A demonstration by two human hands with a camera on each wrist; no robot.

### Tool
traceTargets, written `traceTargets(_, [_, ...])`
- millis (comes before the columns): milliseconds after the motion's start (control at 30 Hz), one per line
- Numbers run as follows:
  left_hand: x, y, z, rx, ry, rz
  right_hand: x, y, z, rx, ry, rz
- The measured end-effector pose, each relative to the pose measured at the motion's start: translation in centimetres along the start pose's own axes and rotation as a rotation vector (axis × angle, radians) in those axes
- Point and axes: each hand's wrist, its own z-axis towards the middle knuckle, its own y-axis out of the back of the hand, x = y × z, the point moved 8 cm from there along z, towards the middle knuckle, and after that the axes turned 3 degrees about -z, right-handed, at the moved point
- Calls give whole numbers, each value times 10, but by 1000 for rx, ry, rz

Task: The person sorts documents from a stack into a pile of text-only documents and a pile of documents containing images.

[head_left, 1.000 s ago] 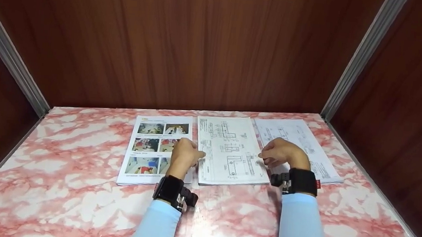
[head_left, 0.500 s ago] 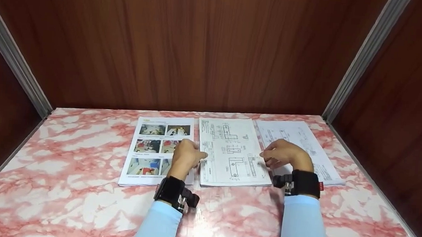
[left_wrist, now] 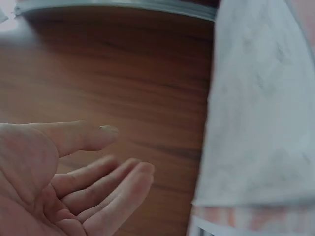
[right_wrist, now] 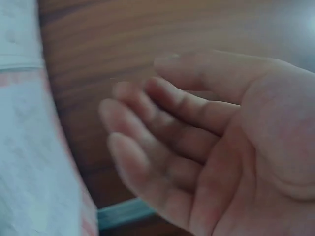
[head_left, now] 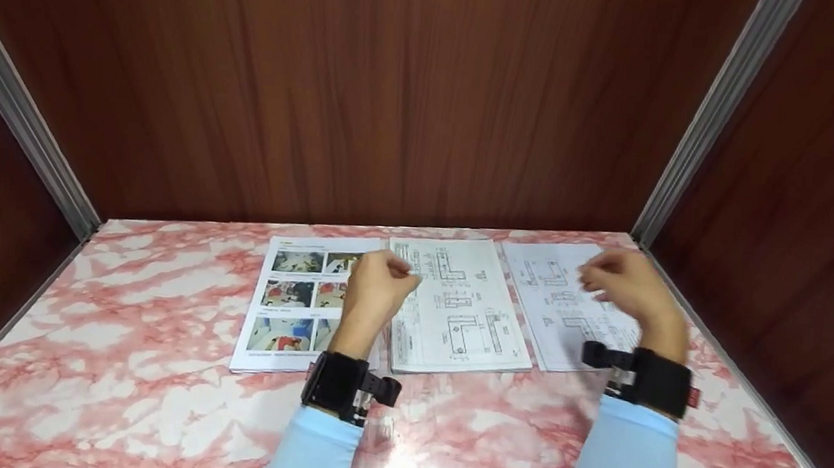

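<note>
Three stacks of printed paper lie side by side on the table. My left hand [head_left: 377, 287] is raised over the gap between the photo-printed stack [head_left: 285, 304] and the middle stack of line drawings [head_left: 449, 303]. In the left wrist view, the fingers [left_wrist: 118, 196] are loosely bent, the thumb is apart from them, and nothing is held. Above the right stack of drawings [head_left: 553, 297] hovers my right hand [head_left: 628, 288], partly covering it. The right wrist view shows its relaxed, slightly bent fingers [right_wrist: 172, 142] with an empty palm.
The table [head_left: 117, 359] has a pink-and-white marbled top. Brown wood-look panels [head_left: 413, 100] enclose its back and both sides, with metal strips [head_left: 716, 116] at the corners. Each wrist wears a black band [head_left: 334, 384] with a small camera.
My right hand has lifted away from the middle stack's right edge and moved right, over the right stack. My left hand has risen slightly from the middle stack's left edge. The stacks look unmoved.
</note>
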Motion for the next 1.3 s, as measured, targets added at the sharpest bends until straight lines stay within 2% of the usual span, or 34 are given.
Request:
traceTargets(100, [-25, -2, -7, -50, -81, -66, -7, 33, -14, -182, -5, -39])
traceTargets(200, [-45, -17, -14, -113, -152, -186, -23, 59, -29, -343, -73, -77])
traceTargets(333, [-61, -56, -27, -173, -205, -348, -52, 76, -43, -492, -205, -89])
traceTargets(433, [-61, -92, -38, -172, -182, -413, -74, 74, -46, -521, -279, -106])
traceTargets(533, [-56, -131, -47, -88, -113, -429, -92, 65, -44, -487, -317, -129])
traceTargets(633, [-47, -166, -54, 51, -32, -343, -108, 51, -41, -401, -357, -127])
traceTargets(733, [-38, -190, -59, 181, 17, -245, -119, 37, -39, -306, -401, -104])
traceTargets(833, [-32, -202, -62, 266, 37, -214, -128, 25, -38, -203, -446, -80])
traceTargets(900, [-31, -208, -65, 316, 54, -232, -132, 16, -37, -123, -479, -66])
traceTargets(1067, [-32, -215, -70, 367, 100, -305, -138, 1, -39, 38, -530, -87])
traceTargets(1167, [-34, -219, -72, 373, 117, -327, -137, 0, -39, 71, -530, -114])
traceTargets(1300, [-38, -224, -75, 381, 102, -329, -136, 5, -39, 65, -527, -122])
